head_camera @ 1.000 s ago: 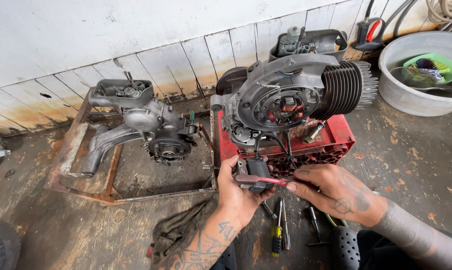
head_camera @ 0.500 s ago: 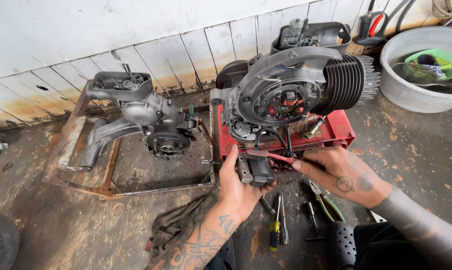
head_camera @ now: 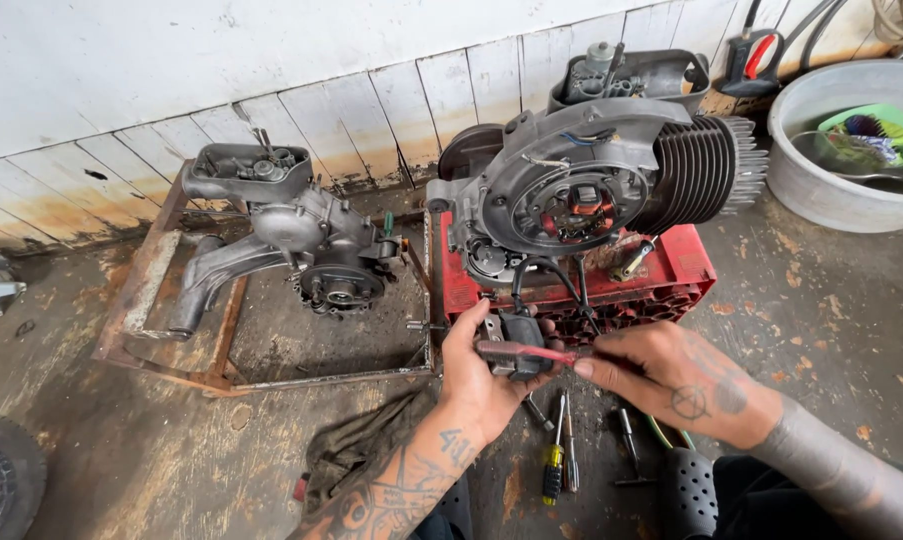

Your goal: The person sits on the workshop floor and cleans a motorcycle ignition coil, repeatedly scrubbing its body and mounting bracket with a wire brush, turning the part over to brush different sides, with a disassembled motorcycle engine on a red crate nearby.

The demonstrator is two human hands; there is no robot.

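Two tattooed hands meet just in front of the red crate (head_camera: 671, 275), low in the head view. The left hand (head_camera: 481, 375) comes up from below with the forearm angled toward the crate, palm turned inward, its fingers and thumb wrapped round a small black electrical block (head_camera: 519, 332) whose black cables run up to the engine (head_camera: 591, 185) sitting on the crate. The right hand (head_camera: 671, 375) reaches in from the right, wrist bent and knuckles up, fingertips pinched on the end of a red-handled tool (head_camera: 526, 351) that lies across the block; so both hands are closed, one grasping the block, the other the tool. Just nearer the person than the crate, screwdrivers (head_camera: 556, 465) lie on the floor between the forearms, and a dark rag (head_camera: 361, 450) lies crumpled left of them. Left of the crate, a rusty metal frame (head_camera: 171, 300) holds a second, partly stripped engine casing (head_camera: 301, 250). Right of the crate and back toward the wall stands a grey round basin (head_camera: 801, 190), and in it sits a green tub (head_camera: 871, 135) with small dark items that cannot be made out. Behind the crate, against the white plank wall (head_camera: 271, 70), rests a grey engine part (head_camera: 636, 75).
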